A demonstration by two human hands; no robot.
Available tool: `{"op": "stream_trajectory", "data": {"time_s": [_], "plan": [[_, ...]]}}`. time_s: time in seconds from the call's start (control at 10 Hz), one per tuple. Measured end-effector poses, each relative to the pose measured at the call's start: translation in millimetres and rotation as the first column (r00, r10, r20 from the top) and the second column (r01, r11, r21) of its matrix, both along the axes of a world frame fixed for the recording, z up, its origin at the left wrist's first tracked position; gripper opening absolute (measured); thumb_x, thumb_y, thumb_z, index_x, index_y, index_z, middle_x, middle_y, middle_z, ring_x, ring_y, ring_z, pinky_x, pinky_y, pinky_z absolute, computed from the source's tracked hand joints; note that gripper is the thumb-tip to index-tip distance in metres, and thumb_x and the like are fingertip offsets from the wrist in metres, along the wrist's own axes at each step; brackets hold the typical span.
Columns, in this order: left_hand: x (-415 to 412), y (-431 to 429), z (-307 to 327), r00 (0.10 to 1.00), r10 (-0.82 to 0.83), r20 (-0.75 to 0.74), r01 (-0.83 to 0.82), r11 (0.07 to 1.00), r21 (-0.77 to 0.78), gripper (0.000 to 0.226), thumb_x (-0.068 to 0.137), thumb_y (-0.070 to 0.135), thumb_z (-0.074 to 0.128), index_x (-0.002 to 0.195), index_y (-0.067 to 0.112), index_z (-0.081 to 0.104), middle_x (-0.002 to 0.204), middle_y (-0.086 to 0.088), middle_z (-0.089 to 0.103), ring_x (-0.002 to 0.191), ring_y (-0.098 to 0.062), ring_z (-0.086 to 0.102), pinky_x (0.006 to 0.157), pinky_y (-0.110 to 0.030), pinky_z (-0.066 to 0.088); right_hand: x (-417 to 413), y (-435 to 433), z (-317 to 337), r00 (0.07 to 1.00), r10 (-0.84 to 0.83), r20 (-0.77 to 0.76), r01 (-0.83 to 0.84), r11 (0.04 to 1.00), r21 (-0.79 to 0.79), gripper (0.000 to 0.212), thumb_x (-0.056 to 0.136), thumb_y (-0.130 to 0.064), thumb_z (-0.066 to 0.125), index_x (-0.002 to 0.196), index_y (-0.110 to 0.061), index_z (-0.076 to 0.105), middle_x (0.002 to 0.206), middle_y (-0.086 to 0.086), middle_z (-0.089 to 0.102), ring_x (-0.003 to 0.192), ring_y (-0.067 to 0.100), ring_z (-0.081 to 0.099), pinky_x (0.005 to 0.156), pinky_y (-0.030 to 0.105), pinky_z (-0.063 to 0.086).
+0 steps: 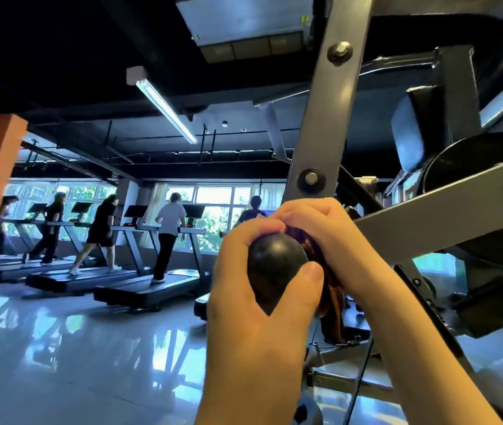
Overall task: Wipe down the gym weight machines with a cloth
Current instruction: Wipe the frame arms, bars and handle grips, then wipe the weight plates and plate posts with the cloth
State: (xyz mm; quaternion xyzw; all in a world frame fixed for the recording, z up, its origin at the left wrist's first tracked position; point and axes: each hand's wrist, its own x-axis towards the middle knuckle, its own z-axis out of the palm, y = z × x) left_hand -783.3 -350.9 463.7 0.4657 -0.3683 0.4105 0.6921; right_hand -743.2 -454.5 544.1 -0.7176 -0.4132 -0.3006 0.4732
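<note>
Cloth (332, 291), brown, is bunched against the rear of the black ball grip (274, 259) at the foot of the machine's grey bar (330, 118), with its tail hanging below. Right hand (330, 237) clamps it there, fingers curled, evidently to rub the grip's neck. Left hand (253, 280) wraps the ball, judged to be steadying it against the wiping. Treadmills (140, 289) stand well apart.

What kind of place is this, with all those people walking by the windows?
A gym. A row of treadmills stands by the windows, and close up is a grey bolted weight machine frame.
</note>
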Motion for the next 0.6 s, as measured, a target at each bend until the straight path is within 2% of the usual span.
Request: {"op": "stream_trajectory", "data": {"time_s": [0.1, 0.2, 0.3, 0.4, 0.5, 0.6], "plan": [[-5.1, -9.4, 2.6, 0.999, 0.014, -0.033, -0.016, 0.999, -0.046, 0.041, 0.046, 0.042, 0.062, 0.087, 0.047, 0.064, 0.099, 0.022, 0.066, 0.086, 0.001, 0.066, 0.062, -0.005, 0.048, 4.6, -2.5, -0.6, 1.000, -0.013, -0.013, 0.013, 1.000, 0.015, 0.021, 0.071, -0.017, 0.052, 0.056, -0.011, 0.065, 0.063, 0.005, 0.059, 0.067, 0.014, 0.051, 0.066, 0.028, 0.042], [10.1, -9.8, 0.4, 0.989, 0.083, -0.120, -0.091, 0.994, -0.064, 0.039, 0.052, 0.037, 0.065, 0.091, 0.036, 0.067, 0.101, 0.013, 0.070, 0.091, -0.007, 0.069, 0.070, -0.012, 0.053, 3.7, -4.3, 0.1, 0.996, -0.024, -0.085, 0.022, 0.999, -0.027, 0.018, 0.065, -0.027, 0.055, 0.062, -0.021, 0.072, 0.067, 0.007, 0.065, 0.069, 0.017, 0.057, 0.068, 0.032, 0.045], [28.4, 3.9, 33.5, 0.939, 0.215, -0.267, -0.044, 0.848, 0.528, 0.053, 0.089, 0.040, 0.059, 0.114, -0.007, 0.058, 0.125, -0.025, 0.055, 0.119, -0.041, 0.052, 0.086, -0.014, 0.044, 2.0, -5.2, 0.6, 0.989, -0.045, -0.143, 0.042, 0.999, -0.022, 0.022, 0.065, -0.032, 0.052, 0.064, -0.027, 0.073, 0.075, 0.013, 0.069, 0.073, 0.026, 0.060, 0.072, 0.045, 0.049], [42.0, 15.7, 66.9, 0.841, 0.419, -0.343, 0.177, 0.385, 0.906, 0.037, 0.101, 0.000, 0.025, 0.133, -0.018, 0.031, 0.144, -0.032, 0.029, 0.134, -0.037, 0.032, 0.089, -0.027, 0.021, 0.2, -6.1, -0.8, 0.989, -0.030, -0.142, 0.029, 1.000, -0.012, 0.020, 0.070, -0.026, 0.052, 0.068, -0.027, 0.071, 0.078, 0.015, 0.069, 0.077, 0.037, 0.062, 0.074, 0.054, 0.048], [41.1, 6.4, 80.3, 0.814, 0.491, -0.311, 0.280, 0.137, 0.950, 0.038, 0.100, -0.001, 0.023, 0.134, -0.014, 0.031, 0.144, -0.028, 0.028, 0.135, -0.035, 0.029, 0.089, -0.028, 0.018, -0.8, -7.4, -0.1, 0.989, 0.001, -0.148, -0.003, 1.000, -0.014, 0.022, 0.075, -0.020, 0.050, 0.072, -0.025, 0.071, 0.080, 0.017, 0.069, 0.077, 0.038, 0.062, 0.071, 0.055, 0.049], [41.4, 4.5, 84.5, 0.793, 0.527, -0.305, 0.296, 0.105, 0.949, 0.030, 0.100, 0.000, 0.024, 0.115, -0.017, 0.043, 0.125, -0.029, 0.039, 0.133, -0.035, 0.029, 0.084, -0.022, 0.027, -1.9, -8.6, 1.2, 0.981, -0.025, -0.194, 0.015, 0.999, -0.052, 0.022, 0.077, -0.016, 0.049, 0.078, -0.012, 0.071, 0.083, 0.016, 0.070, 0.080, 0.034, 0.065, 0.073, 0.054, 0.051]]}}
